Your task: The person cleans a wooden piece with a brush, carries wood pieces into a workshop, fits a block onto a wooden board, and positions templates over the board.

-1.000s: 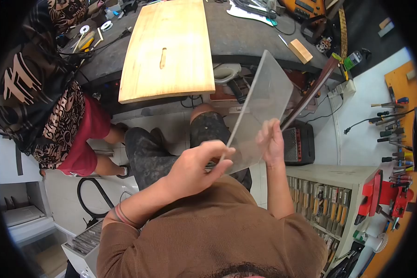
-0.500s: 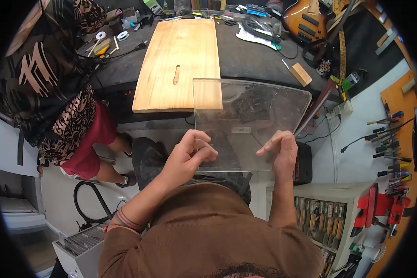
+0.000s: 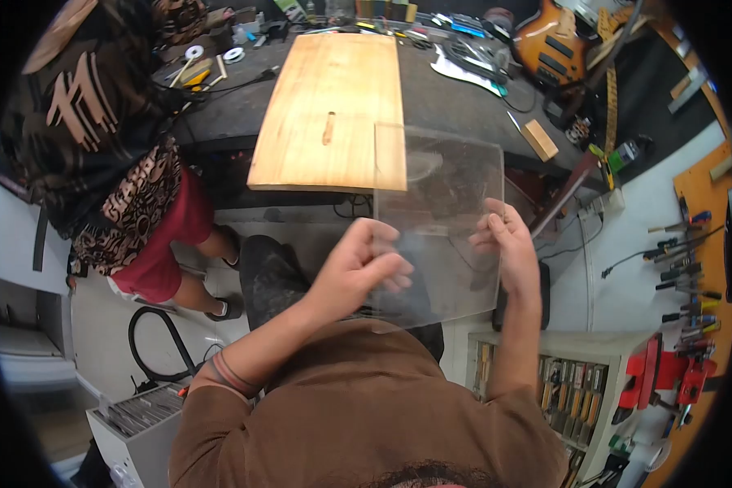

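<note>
A clear, scuffed plastic sheet (image 3: 451,195) with rounded corners is held up over my lap. My left hand (image 3: 364,264) grips its left edge, thumb and fingers curled around it and a little blurred. At the opposite edge my right hand (image 3: 508,244) holds the sheet between thumb and bent fingers. Beyond the sheet lies a pale wooden board (image 3: 346,89) with a short slot in it; its near end juts past the bench edge. Through the sheet's upper left part I can see the board's near right corner.
The dark workbench (image 3: 220,114) carries small tools, a wood block (image 3: 539,140) and an electric guitar body (image 3: 549,45). Another person (image 3: 89,122) stands at my left. A filing cabinet (image 3: 142,415) is at lower left; hand tools hang on a wall panel (image 3: 691,183) at right.
The sheet has turned and tilted between my hands, its lower edge now slanting. My right hand sits higher, and both hands have shifted right in view. The whole view has shifted slightly.
</note>
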A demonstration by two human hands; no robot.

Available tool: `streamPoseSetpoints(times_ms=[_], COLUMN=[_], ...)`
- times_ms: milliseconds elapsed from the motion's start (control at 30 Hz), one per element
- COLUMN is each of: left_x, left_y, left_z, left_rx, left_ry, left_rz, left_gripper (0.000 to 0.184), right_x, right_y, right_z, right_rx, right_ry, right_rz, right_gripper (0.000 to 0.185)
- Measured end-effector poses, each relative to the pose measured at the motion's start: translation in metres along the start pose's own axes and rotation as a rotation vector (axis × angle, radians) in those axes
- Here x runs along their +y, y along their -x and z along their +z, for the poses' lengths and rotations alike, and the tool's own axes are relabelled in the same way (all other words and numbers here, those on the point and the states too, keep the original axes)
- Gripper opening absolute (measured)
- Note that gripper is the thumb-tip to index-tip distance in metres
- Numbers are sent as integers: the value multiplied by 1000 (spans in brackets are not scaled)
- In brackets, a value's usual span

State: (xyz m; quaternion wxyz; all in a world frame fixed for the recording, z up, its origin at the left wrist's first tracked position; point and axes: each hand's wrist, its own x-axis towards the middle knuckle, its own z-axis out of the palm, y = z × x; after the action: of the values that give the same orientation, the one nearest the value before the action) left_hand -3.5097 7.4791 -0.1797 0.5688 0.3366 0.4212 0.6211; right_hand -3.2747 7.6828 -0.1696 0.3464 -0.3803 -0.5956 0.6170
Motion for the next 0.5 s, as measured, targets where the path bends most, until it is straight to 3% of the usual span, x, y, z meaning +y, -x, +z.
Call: streamPoseSetpoints(times_ms=[100,133,267,367,400,500], left_x=[-20,-20,-15,-9,-12,13], left_y=[-9,-14,-32,-37,-36,-32], left_z=[1,-2,-5,-18,-27,-75], left_rx=[-150,-214,-267,-188,-103,111], left_ry=[75,79,-10,-71,-270,-1524], left_rz=[-110,-194,-186,-87,47,736], left_gripper=[32,43,61,58,55,57], right_x=[1,-13,-36,-42,-37,-24], right_y=[-68,-91,-201,-275,-289,-319], right_z=[-18,-8,26,51,56,69], right_rx=[-30,-36,-152,-379,-390,-424], right_ry=[232,350,898,965,973,991], right_rz=[62,-27,-511,-331,-329,-356], right_gripper=[30,28,45,45,45,46])
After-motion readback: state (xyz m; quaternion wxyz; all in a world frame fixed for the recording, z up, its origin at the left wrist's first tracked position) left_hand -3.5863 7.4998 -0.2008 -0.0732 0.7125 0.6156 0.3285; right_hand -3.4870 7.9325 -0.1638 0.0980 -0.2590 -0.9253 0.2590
